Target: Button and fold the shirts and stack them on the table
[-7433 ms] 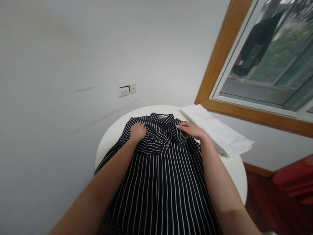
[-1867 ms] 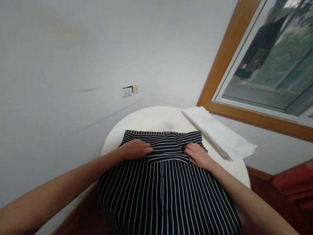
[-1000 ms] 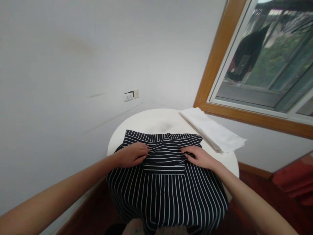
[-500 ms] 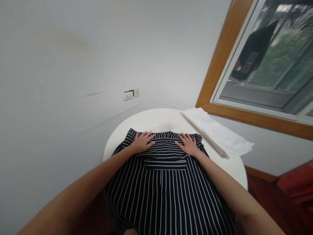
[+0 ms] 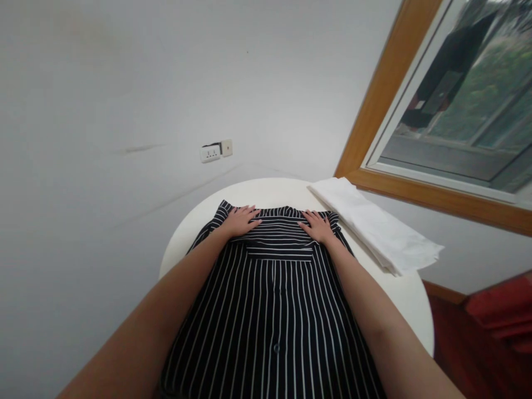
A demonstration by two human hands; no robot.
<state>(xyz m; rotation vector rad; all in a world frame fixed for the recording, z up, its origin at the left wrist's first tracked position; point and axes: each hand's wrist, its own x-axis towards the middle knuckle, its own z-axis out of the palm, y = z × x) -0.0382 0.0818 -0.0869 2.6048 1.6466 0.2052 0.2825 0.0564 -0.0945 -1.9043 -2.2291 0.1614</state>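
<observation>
A black garment with white stripes (image 5: 286,310), apparently a shirt with a button low on its front, lies spread over a round white table (image 5: 178,244). Its far end carries a band of crosswise stripes, and lengthwise stripes run toward me. My left hand (image 5: 241,221) rests on the far left part of the band, fingers spread and palm down. On the far right part lies my right hand (image 5: 317,226), likewise flat with fingers apart. Neither hand grips the cloth. The near end of the garment runs out of view at the bottom.
Folded white cloth (image 5: 374,227) lies at the table's right, partly past its edge. Behind the table is a white wall with a power socket (image 5: 210,153). A wood-framed window (image 5: 415,183) stands at the right, with red fabric (image 5: 505,310) below it.
The view has shifted slightly, and more of the garment's front with its button shows at the bottom. Both hands stay flat on the same parts of the cloth.
</observation>
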